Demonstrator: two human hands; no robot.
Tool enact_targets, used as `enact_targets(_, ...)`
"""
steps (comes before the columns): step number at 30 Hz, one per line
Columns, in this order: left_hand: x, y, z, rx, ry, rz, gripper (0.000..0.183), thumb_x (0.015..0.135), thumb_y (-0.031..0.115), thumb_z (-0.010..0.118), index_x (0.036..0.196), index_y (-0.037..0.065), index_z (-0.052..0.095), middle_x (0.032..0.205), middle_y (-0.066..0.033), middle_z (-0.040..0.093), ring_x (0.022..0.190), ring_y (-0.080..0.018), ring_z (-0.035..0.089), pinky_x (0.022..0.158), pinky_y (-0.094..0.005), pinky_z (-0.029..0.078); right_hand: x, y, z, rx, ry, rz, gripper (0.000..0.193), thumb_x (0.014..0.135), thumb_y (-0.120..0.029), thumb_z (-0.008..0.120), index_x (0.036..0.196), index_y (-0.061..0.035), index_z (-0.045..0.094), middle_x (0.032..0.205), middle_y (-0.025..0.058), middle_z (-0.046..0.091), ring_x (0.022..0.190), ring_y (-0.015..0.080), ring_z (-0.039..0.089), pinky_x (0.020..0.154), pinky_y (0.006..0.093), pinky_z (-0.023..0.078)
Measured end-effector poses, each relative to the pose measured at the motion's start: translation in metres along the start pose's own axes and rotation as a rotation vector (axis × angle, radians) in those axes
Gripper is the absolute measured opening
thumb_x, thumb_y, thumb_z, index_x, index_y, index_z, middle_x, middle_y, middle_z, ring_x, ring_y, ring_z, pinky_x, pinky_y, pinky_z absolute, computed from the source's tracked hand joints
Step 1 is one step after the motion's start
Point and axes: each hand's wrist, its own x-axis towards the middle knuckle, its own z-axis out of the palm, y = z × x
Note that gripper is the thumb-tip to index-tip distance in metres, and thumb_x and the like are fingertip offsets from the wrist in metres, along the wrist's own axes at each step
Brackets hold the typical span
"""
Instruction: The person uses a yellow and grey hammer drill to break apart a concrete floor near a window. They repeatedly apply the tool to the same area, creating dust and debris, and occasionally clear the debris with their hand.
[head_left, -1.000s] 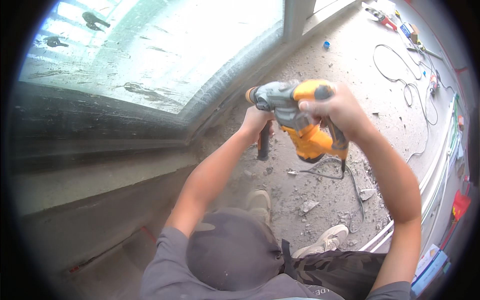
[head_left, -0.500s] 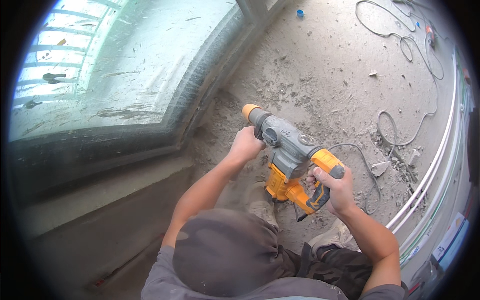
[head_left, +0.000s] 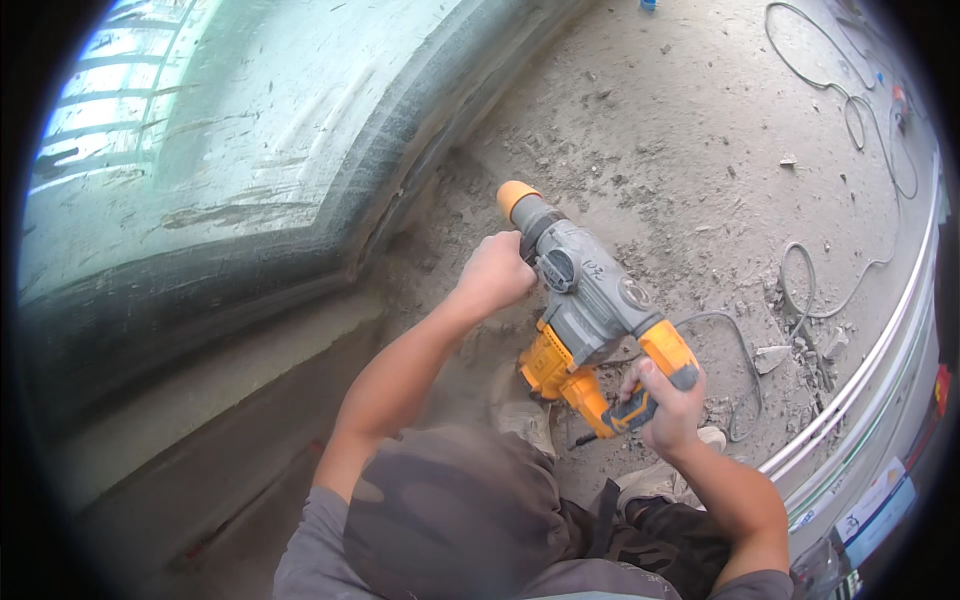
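Note:
A grey and orange rotary hammer drill (head_left: pixel 590 295) is held aslant in front of my body, its orange-capped front end toward the far left. My left hand (head_left: pixel 497 272) is wrapped round the side handle near that front end. Around the rear handle, with its orange and black grip, my right hand (head_left: pixel 668 402) is closed; part of its fingers is hidden. The drill's power cord (head_left: pixel 738 345) curls over the floor beside my right hand. Whether a bit sits in the chuck cannot be seen.
Dusty concrete floor (head_left: pixel 690 160) carries rubble and loose chips. A framed glass pane (head_left: pixel 270 150) stands at left above a ledge (head_left: pixel 230 400). White pipes (head_left: pixel 870 370) run along the right. A long cable (head_left: pixel 850 100) loops at far right. My shoes (head_left: pixel 525 425) stand below the drill.
The view has shifted a little, so the floor things sit farther right. The drill's front end has risen slightly in view, and both hands keep their grip.

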Motion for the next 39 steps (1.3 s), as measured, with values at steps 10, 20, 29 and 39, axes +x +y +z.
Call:
enact_targets(10, 0.018, 0.010, -0.012, 0.041, -0.035, -0.063, 0.030, 0.086, 0.011, 0.069, 0.106, -0.009, 0.078, 0.109, -0.0337, 0.077, 0.108, -0.0504, 0.075, 0.097, -0.0540, 0.059, 0.035, 0.003, -0.004, 0.000, -0.039, 0.014, 0.021, 0.100, -0.014, 0.079, 0.111, -0.0010, 0.067, 0.079, 0.0085, 0.065, 0.068, 0.0202, 0.066, 0.065, 0.0362, 0.056)
enact_targets(20, 0.021, 0.017, -0.014, 0.102, -0.070, -0.183, 0.030, 0.087, 0.011, 0.069, 0.105, -0.012, 0.077, 0.109, -0.0358, 0.077, 0.110, -0.0492, 0.076, 0.095, -0.0532, 0.060, 0.050, 0.023, -0.019, 0.104, -0.059, 0.037, 0.019, 0.101, -0.015, 0.076, 0.110, -0.0028, 0.065, 0.076, 0.0084, 0.064, 0.067, 0.0203, 0.063, 0.064, 0.0373, 0.055)
enact_targets(29, 0.025, 0.018, -0.019, 0.105, 0.070, -0.100, 0.028, 0.086, 0.010, 0.067, 0.099, -0.014, 0.076, 0.090, -0.0342, 0.077, 0.085, -0.0449, 0.081, 0.077, -0.0511, 0.063, 0.071, 0.009, -0.015, 0.117, -0.091, 0.060, 0.016, 0.101, -0.016, 0.075, 0.106, -0.0042, 0.065, 0.077, 0.0073, 0.063, 0.067, 0.0203, 0.064, 0.063, 0.0366, 0.055)
enact_targets(39, -0.037, 0.032, -0.010, -0.275, -0.009, -0.022, 0.032, 0.087, 0.021, 0.077, 0.105, -0.006, 0.078, 0.095, -0.0275, 0.080, 0.097, -0.0430, 0.080, 0.087, -0.0501, 0.061, -0.006, -0.063, 0.009, -0.202, -0.102, 0.015, 0.037, 0.099, -0.014, 0.081, 0.128, 0.0031, 0.067, 0.101, 0.0091, 0.076, 0.084, 0.0174, 0.073, 0.073, 0.0343, 0.060)
